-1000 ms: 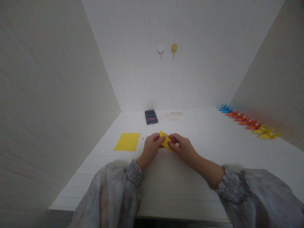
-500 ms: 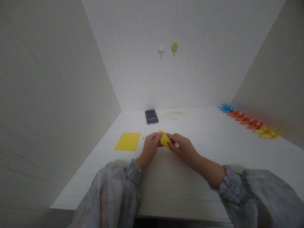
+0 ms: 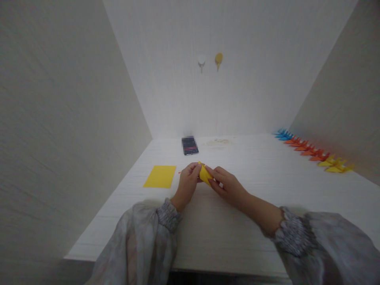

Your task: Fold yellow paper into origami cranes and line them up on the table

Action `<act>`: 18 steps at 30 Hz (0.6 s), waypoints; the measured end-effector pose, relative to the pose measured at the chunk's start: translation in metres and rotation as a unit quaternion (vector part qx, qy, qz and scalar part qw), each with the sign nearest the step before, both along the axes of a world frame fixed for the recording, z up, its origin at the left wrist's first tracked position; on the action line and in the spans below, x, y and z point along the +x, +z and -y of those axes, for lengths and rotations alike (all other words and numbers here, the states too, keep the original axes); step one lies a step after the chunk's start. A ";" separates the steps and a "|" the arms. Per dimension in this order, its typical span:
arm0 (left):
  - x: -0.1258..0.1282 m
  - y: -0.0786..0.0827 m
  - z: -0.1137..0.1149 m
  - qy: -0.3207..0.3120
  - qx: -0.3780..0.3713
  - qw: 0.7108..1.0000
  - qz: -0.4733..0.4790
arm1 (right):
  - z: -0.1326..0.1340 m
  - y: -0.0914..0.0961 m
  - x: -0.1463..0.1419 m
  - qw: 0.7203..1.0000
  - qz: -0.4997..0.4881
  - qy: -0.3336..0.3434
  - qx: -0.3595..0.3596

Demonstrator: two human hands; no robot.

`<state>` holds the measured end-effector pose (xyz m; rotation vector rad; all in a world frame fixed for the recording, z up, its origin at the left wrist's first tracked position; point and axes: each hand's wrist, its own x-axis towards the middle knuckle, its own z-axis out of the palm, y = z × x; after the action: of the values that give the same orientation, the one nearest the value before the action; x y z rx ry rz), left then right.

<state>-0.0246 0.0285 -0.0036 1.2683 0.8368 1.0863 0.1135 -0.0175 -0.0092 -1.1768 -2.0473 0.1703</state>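
Between my two hands is a small folded piece of yellow origami paper [image 3: 204, 175], held just above the white table. My left hand [image 3: 189, 178] pinches its left edge, thumb on top. On the other side, my right hand [image 3: 225, 182] grips the right edge between thumb and fingers. The fingertips behind the paper are partly hidden. To the left of my left hand lies a flat yellow paper square [image 3: 160, 176]. A tiny orange scrap [image 3: 179, 172] sits between that square and my left hand.
A dark phone [image 3: 190, 145], partly pixelated, lies beyond my hands. Along the right wall runs a row of folded paper cranes [image 3: 308, 151] in blue, orange and yellow. Two hooks [image 3: 219, 59] are on the back wall. The white table [image 3: 225, 245] ends at a front edge near me.
The fingers of my right hand have shifted slightly left over the folded yellow paper, and the paper's angle has changed a little. Both hands keep their hold.
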 end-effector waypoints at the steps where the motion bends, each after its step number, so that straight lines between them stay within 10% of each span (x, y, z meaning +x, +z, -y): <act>1: 0.000 0.000 0.000 0.004 0.001 1.000 -0.003 | 0.000 0.000 0.000 1.000 0.000 0.001 0.001; 18: -0.002 0.003 0.001 0.041 -0.003 0.999 -0.009 | 0.006 0.009 -0.002 1.000 0.020 0.004 -0.010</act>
<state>-0.0263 0.0272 -0.0011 1.2490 0.9113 1.1375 0.1113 -0.0235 -0.0001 -1.1924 -2.0897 0.1727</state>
